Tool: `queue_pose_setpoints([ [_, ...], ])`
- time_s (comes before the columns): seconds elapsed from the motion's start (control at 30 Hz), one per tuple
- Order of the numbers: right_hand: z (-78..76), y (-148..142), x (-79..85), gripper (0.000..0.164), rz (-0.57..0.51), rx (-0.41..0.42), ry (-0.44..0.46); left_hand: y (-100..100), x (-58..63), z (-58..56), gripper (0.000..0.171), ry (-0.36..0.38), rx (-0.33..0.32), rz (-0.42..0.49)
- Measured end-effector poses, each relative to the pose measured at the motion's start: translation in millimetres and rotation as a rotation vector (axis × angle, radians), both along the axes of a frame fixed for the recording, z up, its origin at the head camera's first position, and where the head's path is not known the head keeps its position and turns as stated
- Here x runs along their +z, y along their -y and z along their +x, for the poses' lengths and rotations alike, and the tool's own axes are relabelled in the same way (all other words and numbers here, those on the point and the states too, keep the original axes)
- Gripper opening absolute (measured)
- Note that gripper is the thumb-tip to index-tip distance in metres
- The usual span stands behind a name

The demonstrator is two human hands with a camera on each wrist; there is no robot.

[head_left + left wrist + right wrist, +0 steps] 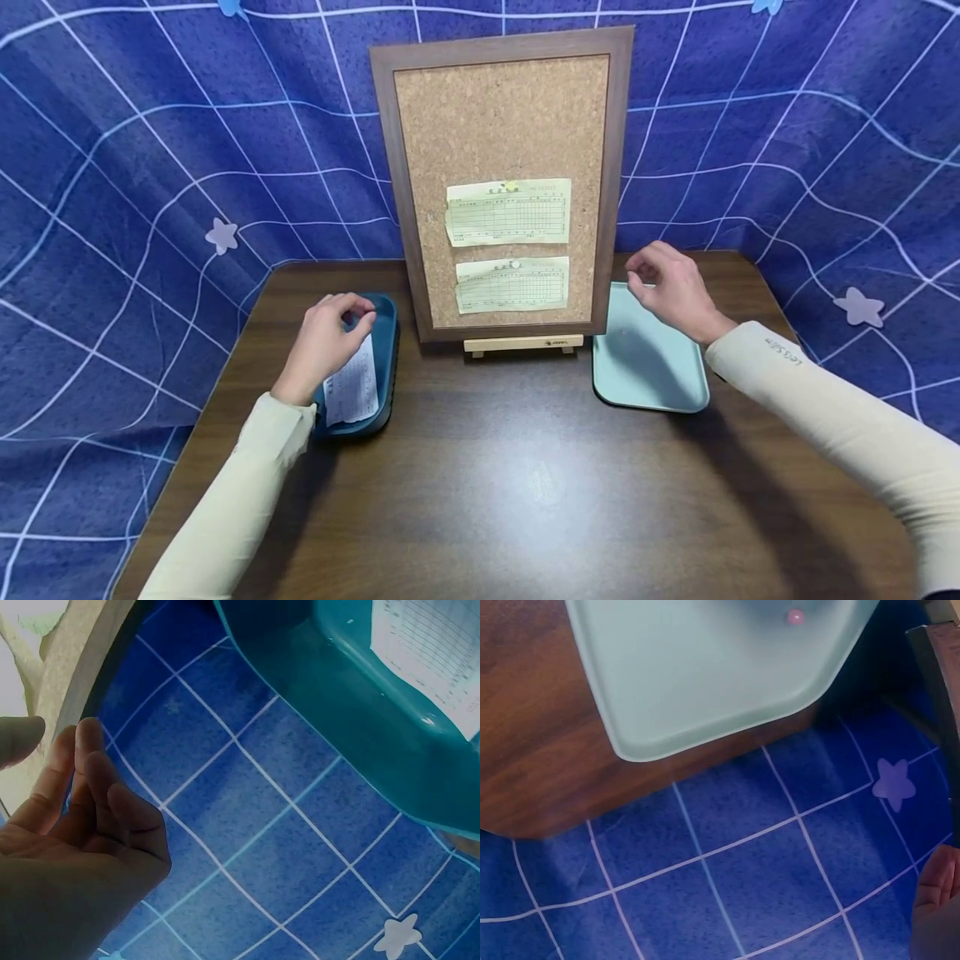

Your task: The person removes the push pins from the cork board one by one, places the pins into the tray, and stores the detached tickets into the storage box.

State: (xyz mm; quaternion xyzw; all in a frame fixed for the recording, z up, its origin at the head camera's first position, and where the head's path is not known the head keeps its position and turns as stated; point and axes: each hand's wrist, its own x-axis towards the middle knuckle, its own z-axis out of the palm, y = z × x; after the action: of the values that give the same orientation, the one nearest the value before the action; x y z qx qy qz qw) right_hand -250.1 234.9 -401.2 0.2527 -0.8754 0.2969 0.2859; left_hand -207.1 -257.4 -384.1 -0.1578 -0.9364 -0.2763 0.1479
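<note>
My left hand [324,340] hovers above a dark teal tray [386,358] at the left. Its fingers are loosely bent, and the left wrist view shows the thumb apart from the fingertips with nothing between them. In that tray lies a printed paper slip [354,387]. Over the pale green tray [651,367] on the right, my right hand [673,287] is raised with loosely bent fingers, and I see nothing held in it. A small pink pushpin [795,616] lies in the pale tray. Most of the right hand is out of the right wrist view.
A framed corkboard [502,117] stands upright at the table's back on a small wooden stand [522,343]. Two paper slips are pinned on it, an upper slip [510,217] and a lower slip [513,290]. A blue grid-patterned cloth [135,167] surrounds the wooden table [480,500].
</note>
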Motion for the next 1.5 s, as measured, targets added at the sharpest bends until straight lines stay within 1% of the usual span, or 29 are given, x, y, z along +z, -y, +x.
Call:
queue_pose_setpoints([
  [0.17, 0.8, 7, 3.8, 0.009, -0.007, 0.024, -0.025, -5, 2.1, -1.5, 0.015, 0.011, 0.004, 0.007],
  [0.37, 0.1, 14, 9.7, 0.010, -0.016, 0.055, -0.050, -10, 7.4, -2.0, 0.015, -0.025, 0.000, 0.010],
  [0.5, 0.3, 21, 14.6, 0.011, -0.027, 0.085, -0.063, -14, 9.9, -3.3, 0.017, -0.032, 0.001, 0.025],
  [0.7, 3.0, 32, 17.5, 0.014, 0.003, 0.116, -0.066, -19, 8.8, -5.9, 0.018, -0.029, 0.004, 0.045],
  [0.83, 4.0, 39, 19.1, 0.014, -0.006, 0.138, -0.078, -23, 8.4, -9.6, 0.018, -0.047, -0.004, 0.059],
  [0.97, 2.3, 46, 22.9, 0.013, -0.003, 0.152, -0.091, -29, 10.5, -13.8, 0.017, -0.072, -0.017, 0.074],
  [1.17, -3.9, 59, 32.2, 0.012, 0.022, 0.178, -0.115, -43, 14.8, -24.9, 0.017, -0.118, -0.041, 0.101],
  [1.33, -8.3, 68, 38.9, 0.009, 0.052, 0.185, -0.111, -54, 18.1, -34.4, 0.017, -0.141, -0.051, 0.123],
  [1.5, -12.0, 73, 41.3, 0.009, 0.050, 0.173, -0.093, -63, 21.5, -40.0, 0.019, -0.144, -0.041, 0.125],
])
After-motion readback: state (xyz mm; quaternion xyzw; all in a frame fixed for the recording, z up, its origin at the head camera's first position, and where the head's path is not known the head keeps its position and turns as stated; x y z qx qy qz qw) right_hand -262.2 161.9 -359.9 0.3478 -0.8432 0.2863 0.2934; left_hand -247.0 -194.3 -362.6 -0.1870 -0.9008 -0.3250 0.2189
